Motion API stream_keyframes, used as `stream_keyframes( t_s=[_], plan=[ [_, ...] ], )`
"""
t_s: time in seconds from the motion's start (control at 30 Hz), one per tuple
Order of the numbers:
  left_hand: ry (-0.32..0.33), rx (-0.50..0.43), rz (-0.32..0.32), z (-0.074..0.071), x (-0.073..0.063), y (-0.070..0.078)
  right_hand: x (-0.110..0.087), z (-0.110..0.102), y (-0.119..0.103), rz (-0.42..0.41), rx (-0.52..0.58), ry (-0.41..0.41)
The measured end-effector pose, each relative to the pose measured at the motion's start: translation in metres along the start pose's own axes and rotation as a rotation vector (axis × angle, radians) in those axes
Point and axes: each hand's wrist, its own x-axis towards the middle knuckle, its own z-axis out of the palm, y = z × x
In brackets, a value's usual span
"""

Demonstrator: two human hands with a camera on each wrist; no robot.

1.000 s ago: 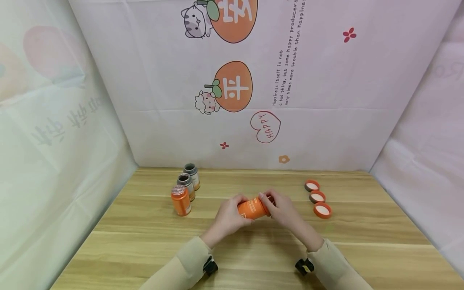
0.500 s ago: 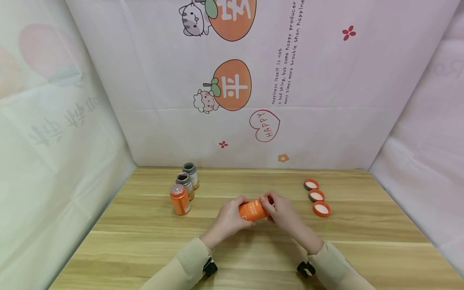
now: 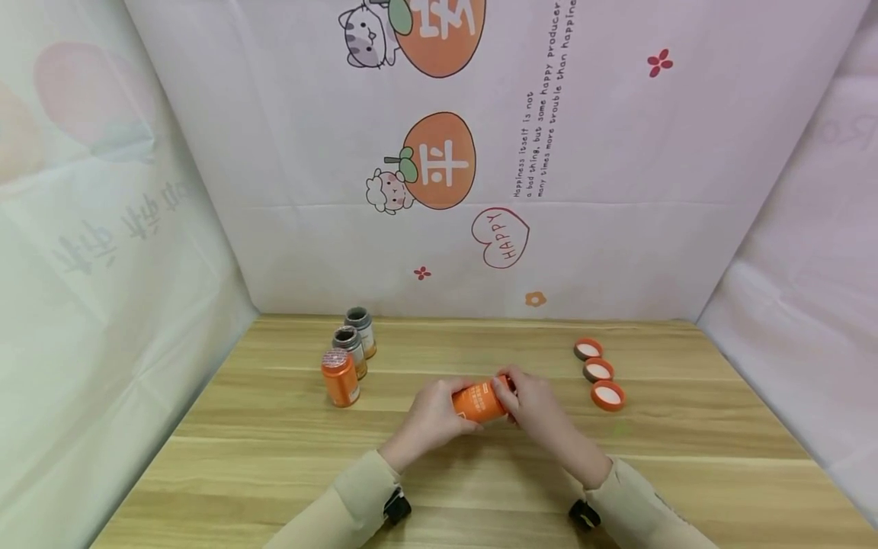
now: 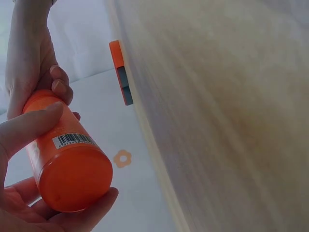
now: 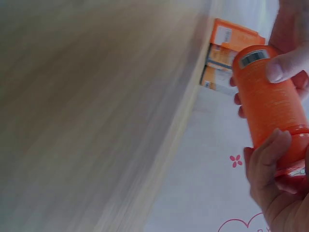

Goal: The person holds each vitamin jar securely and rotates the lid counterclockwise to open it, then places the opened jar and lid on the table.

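Note:
An orange bottle point(image 3: 480, 401) with pale print is held tilted over the table's middle, its base to the left. My left hand point(image 3: 434, 415) grips the base half, thumb along one side near the barcode in the left wrist view. My right hand point(image 3: 531, 400) curls its fingers and thumb round the other end, as the right wrist view also shows on the orange bottle point(image 5: 270, 101). These fingers hide most of that end, so I cannot tell whether a lid sits on it.
At the back left stand an orange bottle point(image 3: 341, 379) with a foil-like top and two grey bottles point(image 3: 359, 358) point(image 3: 363, 332) with open mouths. On the right, three lids point(image 3: 607, 396) lie in a row, white liners up. A printed white cloth point(image 3: 604, 229) hangs behind the wooden table point(image 3: 274, 457).
My right hand has turned a little round the bottle's end, its wrist shifting slightly right. My left hand keeps its grip, and the bottle has hardly moved.

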Motion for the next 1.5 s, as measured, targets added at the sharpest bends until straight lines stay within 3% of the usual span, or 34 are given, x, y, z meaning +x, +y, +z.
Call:
stream_keyframes(
  t_s=[0.3,0.57,0.8,1.03,1.5],
  plan=[
    [0.001,-0.028,0.005,-0.002,-0.001,-0.001,-0.002,0.001,0.006,-0.101,-0.085,0.021],
    [-0.075,-0.186,-0.078,-0.003,0.0,-0.007,-0.001,0.001,0.01,-0.271,-0.119,0.065],
    [-0.109,-0.214,-0.113,-0.004,0.0,-0.009,-0.002,0.001,0.011,-0.299,-0.112,0.051],
    [-0.136,-0.249,-0.144,-0.005,0.002,-0.014,-0.001,0.002,0.014,-0.414,-0.13,0.069],
    [-0.159,-0.291,-0.177,-0.007,0.001,-0.017,-0.004,-0.005,0.017,-0.439,0.037,-0.114]
  ],
)
